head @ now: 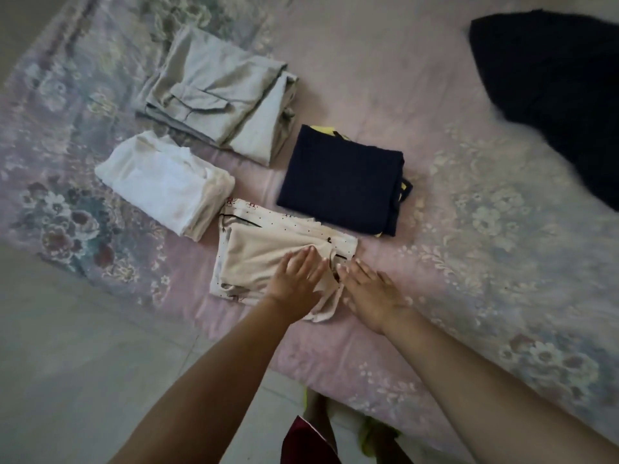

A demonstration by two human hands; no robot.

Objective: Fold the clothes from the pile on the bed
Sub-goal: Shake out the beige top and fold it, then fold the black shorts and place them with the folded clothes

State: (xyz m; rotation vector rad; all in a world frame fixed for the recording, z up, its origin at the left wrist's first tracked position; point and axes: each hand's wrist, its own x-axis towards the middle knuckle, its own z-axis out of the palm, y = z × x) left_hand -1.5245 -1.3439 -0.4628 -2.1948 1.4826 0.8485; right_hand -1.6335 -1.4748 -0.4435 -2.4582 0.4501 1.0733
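The cream top [268,252], printed with small dots and figures, is laid folded on the near part of the bed [469,262], its long axis running from lower left to upper right. Its right end is pressed flat under the left hand [296,279], whose fingers are straight and spread on the cloth, nothing being gripped. The right hand [371,289] is laid just beside it, fingers likewise straight, resting partly on the loose right edge of the top and partly on the sheet; no cloth is seen to be pinched by either hand. The top therefore lies ahead of and to the left of both hands, and the left hand is the nearer to its middle, so a smoothing stroke along the long axis would most likely be led by that hand. A crumpled flap at the near right corner looks unfinished, and it is judged that this fold is being flattened rather than begun. Further out, three folded pieces are set close by: a white one [164,185] to the left, a navy one [341,179] beyond, and a grey one [221,95] further back. Well apart, at the far right, a dark garment [552,95] is left unfolded, so more of the pile appears to remain.
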